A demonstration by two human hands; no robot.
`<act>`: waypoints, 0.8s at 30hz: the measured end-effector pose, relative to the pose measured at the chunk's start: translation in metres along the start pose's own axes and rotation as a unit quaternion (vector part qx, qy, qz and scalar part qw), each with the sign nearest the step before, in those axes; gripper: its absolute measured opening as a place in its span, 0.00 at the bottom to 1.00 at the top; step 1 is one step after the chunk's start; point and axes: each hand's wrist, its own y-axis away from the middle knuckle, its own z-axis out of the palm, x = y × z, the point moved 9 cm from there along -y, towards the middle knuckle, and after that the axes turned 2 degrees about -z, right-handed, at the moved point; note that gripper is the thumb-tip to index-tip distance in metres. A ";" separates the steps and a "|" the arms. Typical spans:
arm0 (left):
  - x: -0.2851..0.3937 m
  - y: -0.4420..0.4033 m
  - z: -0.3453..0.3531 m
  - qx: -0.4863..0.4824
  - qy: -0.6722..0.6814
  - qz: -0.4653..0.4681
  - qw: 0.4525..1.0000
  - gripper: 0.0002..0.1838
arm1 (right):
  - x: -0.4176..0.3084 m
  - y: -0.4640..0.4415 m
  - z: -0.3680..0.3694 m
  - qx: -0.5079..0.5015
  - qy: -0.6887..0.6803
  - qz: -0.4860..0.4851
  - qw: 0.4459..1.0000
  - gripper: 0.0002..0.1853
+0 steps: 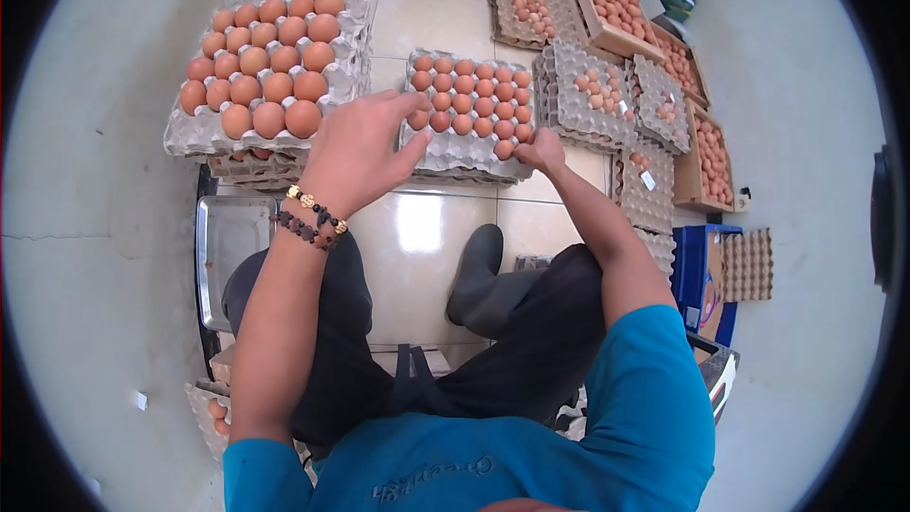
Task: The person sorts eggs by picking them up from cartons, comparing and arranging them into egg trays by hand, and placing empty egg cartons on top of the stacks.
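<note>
Many reddish-brown eggs (483, 107) line a grey tray (453, 151).

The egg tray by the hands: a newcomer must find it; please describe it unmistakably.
Find the grey boot on the tiled floor. Just beyond it lies a grey tray of brown eggs. Unlike neighbouring trays, it sits between the left hand and right hand.

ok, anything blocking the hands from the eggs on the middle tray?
Nothing visible. The left hand reaches over the left edge of the middle tray, fingers and thumb around an egg; the right hand is by the near right corner. Contact with eggs isn't clear.
</note>
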 end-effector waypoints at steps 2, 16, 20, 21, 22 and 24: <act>0.000 -0.003 0.001 0.003 0.006 -0.005 1.000 0.15 | 0.015 -0.012 0.008 -0.047 -0.096 0.011 0.994 0.19; -0.006 -0.007 0.008 -0.001 -0.014 -0.013 1.000 0.16 | -0.026 0.015 0.004 0.049 -0.138 -0.036 0.989 0.30; -0.011 -0.010 0.011 -0.022 -0.024 -0.026 0.999 0.16 | -0.021 -0.003 0.013 0.023 -0.162 -0.016 0.986 0.25; -0.013 -0.011 0.012 -0.019 -0.022 -0.026 0.999 0.16 | -0.017 -0.006 0.013 0.001 -0.202 -0.007 0.979 0.24; -0.015 -0.012 0.012 -0.017 -0.020 -0.025 0.999 0.16 | -0.014 -0.008 0.014 -0.022 -0.242 0.002 0.970 0.22; -0.017 -0.012 0.017 -0.021 -0.007 -0.020 1.000 0.16 | -0.017 -0.003 0.014 -0.121 -0.370 -0.005 0.921 0.19</act>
